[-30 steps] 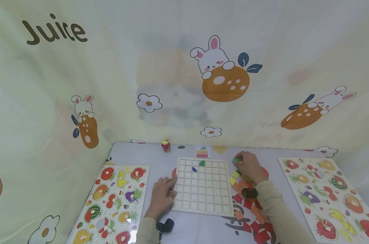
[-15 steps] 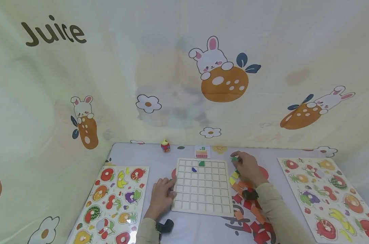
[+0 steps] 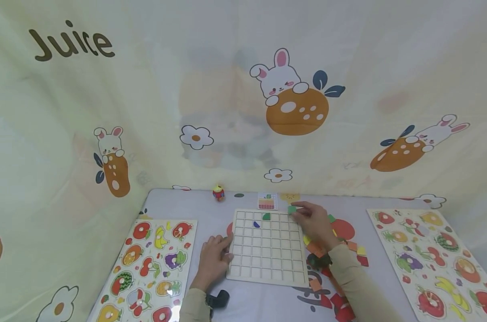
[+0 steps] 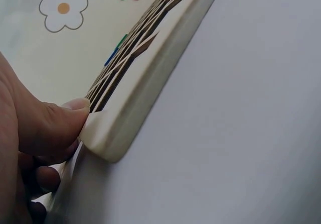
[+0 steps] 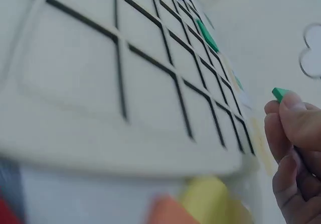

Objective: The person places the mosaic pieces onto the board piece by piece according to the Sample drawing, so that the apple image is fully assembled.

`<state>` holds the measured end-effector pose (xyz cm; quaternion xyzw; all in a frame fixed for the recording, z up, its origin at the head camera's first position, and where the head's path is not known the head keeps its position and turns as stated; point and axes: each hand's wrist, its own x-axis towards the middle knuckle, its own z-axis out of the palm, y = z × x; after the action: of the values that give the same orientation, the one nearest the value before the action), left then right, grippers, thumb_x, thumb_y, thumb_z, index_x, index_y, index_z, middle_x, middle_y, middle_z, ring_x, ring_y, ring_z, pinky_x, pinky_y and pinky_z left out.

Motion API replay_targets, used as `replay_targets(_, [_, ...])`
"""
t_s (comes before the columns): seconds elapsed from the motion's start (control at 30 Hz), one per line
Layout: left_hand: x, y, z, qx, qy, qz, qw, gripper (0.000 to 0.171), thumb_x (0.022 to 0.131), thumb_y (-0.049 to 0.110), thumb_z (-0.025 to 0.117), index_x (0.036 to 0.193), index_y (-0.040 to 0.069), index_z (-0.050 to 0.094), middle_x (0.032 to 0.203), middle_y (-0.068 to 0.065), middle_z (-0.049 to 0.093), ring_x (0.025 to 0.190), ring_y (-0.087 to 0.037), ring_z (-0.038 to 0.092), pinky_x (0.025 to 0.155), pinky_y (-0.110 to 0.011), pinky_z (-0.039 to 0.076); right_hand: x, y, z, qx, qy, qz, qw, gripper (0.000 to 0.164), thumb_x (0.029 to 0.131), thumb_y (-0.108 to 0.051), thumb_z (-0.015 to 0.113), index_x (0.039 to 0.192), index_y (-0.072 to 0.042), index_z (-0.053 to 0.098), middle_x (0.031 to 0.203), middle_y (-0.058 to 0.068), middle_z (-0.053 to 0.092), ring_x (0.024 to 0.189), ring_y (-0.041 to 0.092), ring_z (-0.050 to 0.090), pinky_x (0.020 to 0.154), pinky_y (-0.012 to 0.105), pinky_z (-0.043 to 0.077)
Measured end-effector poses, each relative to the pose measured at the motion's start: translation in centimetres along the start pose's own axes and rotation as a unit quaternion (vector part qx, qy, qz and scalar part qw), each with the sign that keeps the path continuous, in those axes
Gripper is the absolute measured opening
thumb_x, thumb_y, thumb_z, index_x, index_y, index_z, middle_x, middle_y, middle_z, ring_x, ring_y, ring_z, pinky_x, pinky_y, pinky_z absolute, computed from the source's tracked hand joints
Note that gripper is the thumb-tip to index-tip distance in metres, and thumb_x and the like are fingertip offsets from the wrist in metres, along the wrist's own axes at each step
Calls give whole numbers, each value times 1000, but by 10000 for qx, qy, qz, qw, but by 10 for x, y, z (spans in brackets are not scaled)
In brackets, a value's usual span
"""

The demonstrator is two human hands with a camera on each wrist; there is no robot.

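Observation:
A pale wooden grid board [image 3: 267, 283] lies on the table in the head view. In its upper cells are a green quarter-round piece [image 3: 266, 216] and a small blue half-round piece [image 3: 256, 224]. My left hand [image 3: 214, 258] rests at the board's left edge, index finger extended to the rim; in the left wrist view the thumb [image 4: 55, 121] presses at that edge. My right hand [image 3: 313, 223] pinches a green, square-looking piece [image 3: 292, 209] between thumb and fingers, by the board's far right corner. The right wrist view shows this green piece [image 5: 279, 93] held up, its lower part hidden.
Loose red, orange and yellow tiles [image 3: 316, 285] lie right of the board, partly under the right forearm. A pattern card [image 3: 267, 201] and a small toy figure [image 3: 218, 192] stand behind it. Fruit puzzle boards flank it, left [image 3: 149, 268] and right [image 3: 432, 259].
My right hand has moved left from the tile pile to the board's far right corner, carrying the green piece. More tiles show where it was. The left hand has stayed put.

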<state>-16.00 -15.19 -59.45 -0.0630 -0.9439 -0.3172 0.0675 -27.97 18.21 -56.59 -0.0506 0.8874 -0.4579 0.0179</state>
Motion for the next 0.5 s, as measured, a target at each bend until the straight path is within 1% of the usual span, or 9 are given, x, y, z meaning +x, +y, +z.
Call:
replay_targets(0.07, [0, 0, 0, 10, -8, -10, 10000, 59, 89, 14, 75, 146, 11, 64, 86, 9, 50, 84, -7, 36, 80, -31, 32, 0, -4, 9, 11, -12, -60, 10000, 37, 101, -20, 74, 137, -17, 70, 111, 9, 77, 91, 21, 70, 76, 30, 53])
replay_targets(0.17, [0, -1, 1, 16, 1, -2, 10000, 58, 89, 13, 75, 146, 11, 64, 86, 9, 50, 85, -7, 36, 81, -31, 32, 0, -7, 21, -98, 15, -284, 9995, 34, 99, -19, 76, 133, -18, 73, 107, 5, 76, 93, 20, 66, 80, 31, 52])
replay_targets(0.3, [0, -2, 2, 5, 54, 53, 10000, 57, 89, 13, 75, 145, 10, 65, 86, 10, 50, 84, -7, 36, 80, -31, 32, 1, -9, 34, -305, -42, -527, 9981, 34, 98, -20, 77, 132, -20, 74, 107, 1, 73, 95, 19, 63, 86, 35, 51])
replay_targets(0.4, [0, -3, 3, -9, 88, 67, 9999, 57, 89, 14, 75, 145, 11, 66, 86, 10, 50, 84, -7, 37, 80, -31, 31, 2, -10, 40, -475, -41, -666, 9966, 34, 97, -19, 78, 131, -20, 75, 107, 2, 72, 95, 19, 62, 86, 36, 51])
replay_targets(0.5, [0, -3, 4, -22, 100, 64, 9999, 57, 89, 14, 75, 145, 11, 66, 86, 10, 51, 85, -7, 37, 80, -31, 32, 4, -9, 43, -632, -22, -691, 9956, 32, 96, -20, 79, 128, -20, 76, 105, 2, 71, 91, 18, 61, 84, 34, 50])
